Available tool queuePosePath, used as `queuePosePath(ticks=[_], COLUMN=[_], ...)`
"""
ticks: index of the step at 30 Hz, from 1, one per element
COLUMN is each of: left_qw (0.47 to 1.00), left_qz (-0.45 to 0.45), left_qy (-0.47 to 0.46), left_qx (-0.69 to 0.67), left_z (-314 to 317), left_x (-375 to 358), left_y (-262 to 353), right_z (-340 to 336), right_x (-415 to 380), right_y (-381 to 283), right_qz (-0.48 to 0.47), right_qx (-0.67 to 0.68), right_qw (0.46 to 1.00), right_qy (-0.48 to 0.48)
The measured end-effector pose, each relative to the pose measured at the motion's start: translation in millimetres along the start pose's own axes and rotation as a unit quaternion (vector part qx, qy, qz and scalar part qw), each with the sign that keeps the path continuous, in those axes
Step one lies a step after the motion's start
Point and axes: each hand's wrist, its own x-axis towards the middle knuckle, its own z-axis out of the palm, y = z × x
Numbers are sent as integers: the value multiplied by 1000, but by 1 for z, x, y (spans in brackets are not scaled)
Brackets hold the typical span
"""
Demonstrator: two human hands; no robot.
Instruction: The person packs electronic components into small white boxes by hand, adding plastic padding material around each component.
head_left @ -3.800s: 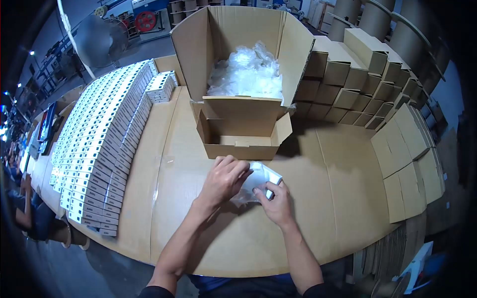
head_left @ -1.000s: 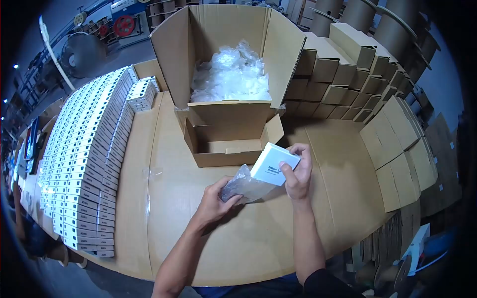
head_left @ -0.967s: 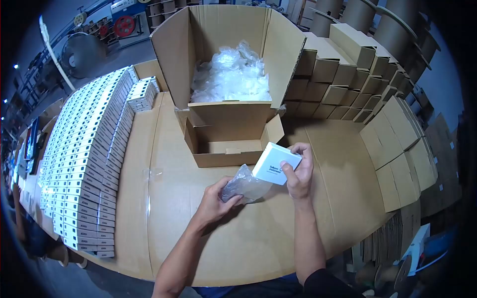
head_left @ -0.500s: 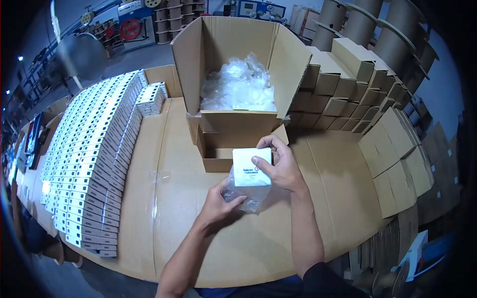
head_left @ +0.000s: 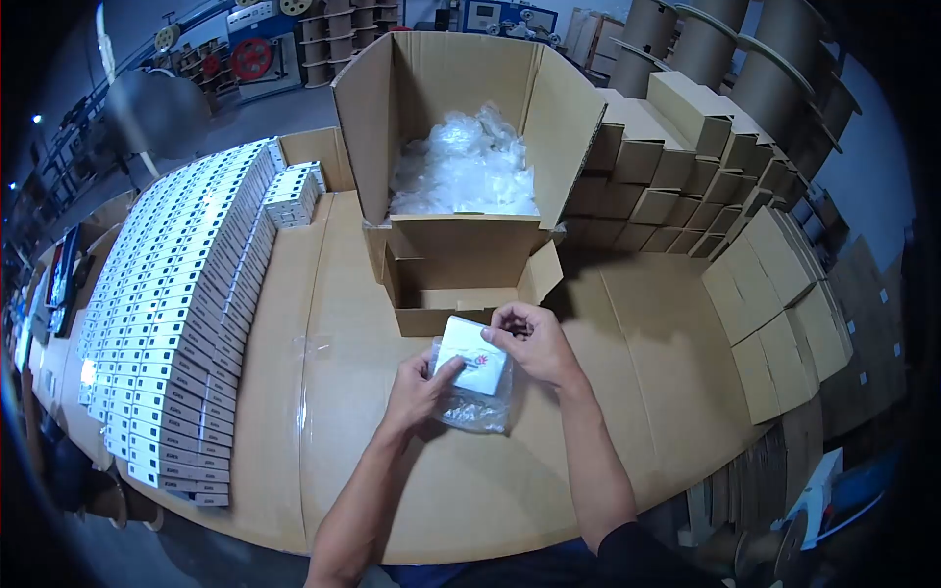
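A small flat white box (head_left: 461, 340) with a red printed mark sits tilted, partly inside a clear bubble-wrap bag (head_left: 475, 416). My left hand (head_left: 420, 392) grips the box and bag from the left, its thumb lying across the printed face. At the upper right corner, my right hand (head_left: 532, 345) is closed in a pinch on the box; its fingertips are partly hidden. Just beyond my hands stands an open brown carton (head_left: 426, 322) with its flap folded out.
Behind the carton, a tall open cardboard box (head_left: 365, 147) holds a heap of clear bubble-wrap bags (head_left: 466, 167). Long stacked rows of white boxes (head_left: 186, 294) line the left side. Brown cartons (head_left: 676, 186) are piled at the back right, with more cartons (head_left: 774, 314) at the right edge.
The white box has come lower and slightly left, and now tilts. My left thumb has moved onto its face, while my right hand has shifted from its side to the top corner.
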Motion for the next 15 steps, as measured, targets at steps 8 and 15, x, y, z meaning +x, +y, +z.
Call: queuePosePath(ticks=[8, 15], left_qw=[985, 980], left_qz=[26, 154], left_qy=[87, 125], left_qx=[-149, 1], left_z=[16, 29], left_x=[1, -8], left_y=[-14, -13], right_z=[14, 36], right_x=[-57, -71], right_y=[25, 46], right_qz=[89, 40], right_qx=[201, 191], right_qw=[975, 970], right_qy=[45, 144])
